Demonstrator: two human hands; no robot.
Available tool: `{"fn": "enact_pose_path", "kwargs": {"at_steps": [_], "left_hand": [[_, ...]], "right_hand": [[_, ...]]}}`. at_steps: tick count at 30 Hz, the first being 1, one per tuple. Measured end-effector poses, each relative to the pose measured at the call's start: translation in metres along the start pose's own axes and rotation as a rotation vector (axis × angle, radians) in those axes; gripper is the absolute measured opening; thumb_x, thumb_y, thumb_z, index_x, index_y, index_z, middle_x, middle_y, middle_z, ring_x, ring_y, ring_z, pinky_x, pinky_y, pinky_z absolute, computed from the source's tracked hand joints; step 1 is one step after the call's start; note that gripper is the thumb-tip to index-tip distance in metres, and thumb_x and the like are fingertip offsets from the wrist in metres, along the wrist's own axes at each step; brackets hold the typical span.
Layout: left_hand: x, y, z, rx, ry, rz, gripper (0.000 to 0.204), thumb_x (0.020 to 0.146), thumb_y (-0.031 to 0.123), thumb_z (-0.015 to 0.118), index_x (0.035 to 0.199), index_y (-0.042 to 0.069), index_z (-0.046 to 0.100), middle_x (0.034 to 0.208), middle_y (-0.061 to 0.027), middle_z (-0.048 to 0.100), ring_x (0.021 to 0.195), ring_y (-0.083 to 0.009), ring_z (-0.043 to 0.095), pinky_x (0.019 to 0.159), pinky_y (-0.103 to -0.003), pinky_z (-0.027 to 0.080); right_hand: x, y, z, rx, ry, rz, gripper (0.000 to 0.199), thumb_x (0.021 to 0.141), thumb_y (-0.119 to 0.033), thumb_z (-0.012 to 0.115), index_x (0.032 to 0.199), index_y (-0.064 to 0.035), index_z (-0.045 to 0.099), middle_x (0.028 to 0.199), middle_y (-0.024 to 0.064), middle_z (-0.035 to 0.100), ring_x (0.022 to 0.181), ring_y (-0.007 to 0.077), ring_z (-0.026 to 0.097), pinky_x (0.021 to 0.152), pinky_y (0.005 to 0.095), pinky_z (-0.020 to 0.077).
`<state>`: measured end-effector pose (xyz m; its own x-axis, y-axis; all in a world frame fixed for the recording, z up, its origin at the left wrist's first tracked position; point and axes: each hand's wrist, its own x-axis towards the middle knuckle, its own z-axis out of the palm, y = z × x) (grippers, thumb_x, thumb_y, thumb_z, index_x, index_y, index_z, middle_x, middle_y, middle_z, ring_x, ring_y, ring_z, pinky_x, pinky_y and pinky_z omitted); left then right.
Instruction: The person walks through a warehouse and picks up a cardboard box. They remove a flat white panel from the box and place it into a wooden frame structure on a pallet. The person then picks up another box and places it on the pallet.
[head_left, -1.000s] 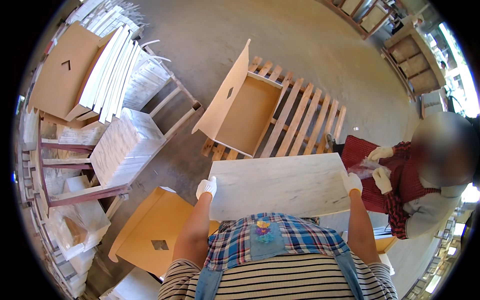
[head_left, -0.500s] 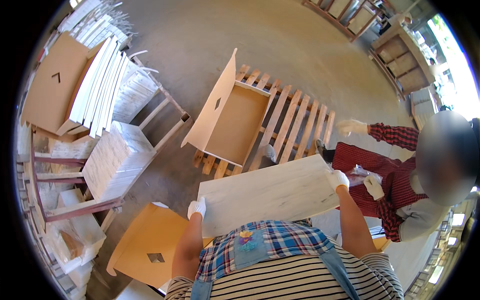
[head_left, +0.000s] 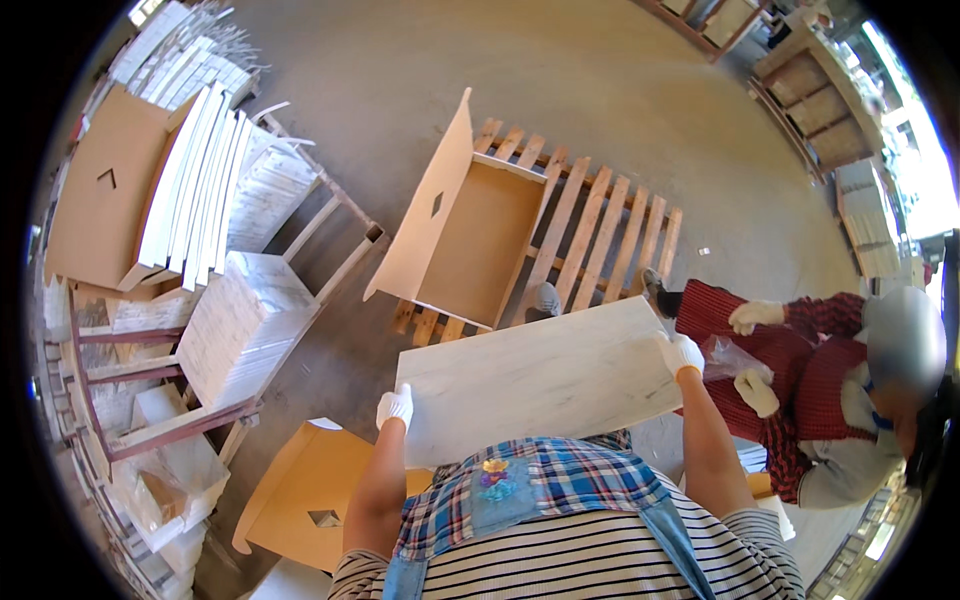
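A white marble slab with faint grey veins (head_left: 540,375) is held in front of my apron, between both my hands. At its left end, my left hand (head_left: 395,406) in a white glove is closed on the edge. The gloved right hand of mine (head_left: 682,353) grips the opposite end near its far corner. Beyond the slab lies an open cardboard box (head_left: 485,235), its lid flap raised on the left, resting on a slatted wooden pallet (head_left: 605,225). The fingers under the slab are partly hidden.
To my right, a person in a dark red checked apron (head_left: 735,330) handles a clear plastic bag (head_left: 722,358). A frame rack holding stacked marble tiles (head_left: 245,320) stands at left. Another opened cardboard box (head_left: 300,490) is low at left, beside my forearm.
The co-worker's outstretched gloved hand has come in toward the plastic bag, and their body leans a little differently. I still hold the slab, which has barely shifted.
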<state>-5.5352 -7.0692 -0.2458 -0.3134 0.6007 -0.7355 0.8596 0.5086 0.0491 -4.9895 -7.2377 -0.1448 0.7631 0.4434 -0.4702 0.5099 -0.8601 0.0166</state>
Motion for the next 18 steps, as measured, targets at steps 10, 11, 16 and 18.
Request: {"fn": "enact_pose_path", "kwargs": {"at_steps": [10, 11, 16, 18], "left_hand": [[-0.001, 0.03, 0.001, 0.06, -0.039, 0.03, 0.071, 0.092, 0.059, 0.041, 0.11, -0.005, 0.066, 0.116, -0.0285, 0.063, 0.111, -0.0408, 0.061, 0.094, -0.048, 0.049], [0.002, 0.028, 0.004, 0.064, -0.035, 0.038, 0.071, 0.092, 0.059, 0.041, 0.109, -0.005, 0.066, 0.116, -0.0285, 0.063, 0.111, -0.0407, 0.061, 0.094, -0.048, 0.049], [0.016, 0.02, 0.013, 0.053, 0.001, 0.04, 0.072, 0.092, 0.06, 0.041, 0.109, -0.005, 0.066, 0.115, -0.0283, 0.064, 0.11, -0.0407, 0.062, 0.093, -0.048, 0.049], [0.014, 0.026, 0.004, 0.072, 0.003, 0.051, 0.071, 0.092, 0.06, 0.041, 0.11, -0.004, 0.066, 0.115, -0.0285, 0.064, 0.11, -0.0408, 0.062, 0.093, -0.048, 0.049]], "right_hand": [[-0.006, 0.021, -0.004, -0.056, 0.025, 0.054, 0.064, 0.09, -0.06, 0.044, 0.098, -0.0022, 0.07, 0.104, 0.0247, 0.067, 0.102, 0.0398, 0.064, 0.089, 0.0477, 0.0486], [-0.008, 0.019, -0.005, -0.062, 0.03, 0.06, 0.063, 0.09, -0.06, 0.045, 0.097, -0.0024, 0.07, 0.104, 0.0244, 0.068, 0.101, 0.0399, 0.064, 0.089, 0.0479, 0.0487], [-0.014, 0.015, -0.004, -0.041, 0.042, 0.074, 0.06, 0.091, -0.058, 0.046, 0.095, -0.0026, 0.07, 0.101, 0.0235, 0.068, 0.098, 0.0401, 0.064, 0.086, 0.0486, 0.0494], [-0.017, 0.014, -0.002, -0.021, 0.04, 0.074, 0.06, 0.091, -0.057, 0.047, 0.095, -0.0023, 0.07, 0.101, 0.0239, 0.068, 0.098, 0.0401, 0.064, 0.086, 0.0487, 0.0495]]}}
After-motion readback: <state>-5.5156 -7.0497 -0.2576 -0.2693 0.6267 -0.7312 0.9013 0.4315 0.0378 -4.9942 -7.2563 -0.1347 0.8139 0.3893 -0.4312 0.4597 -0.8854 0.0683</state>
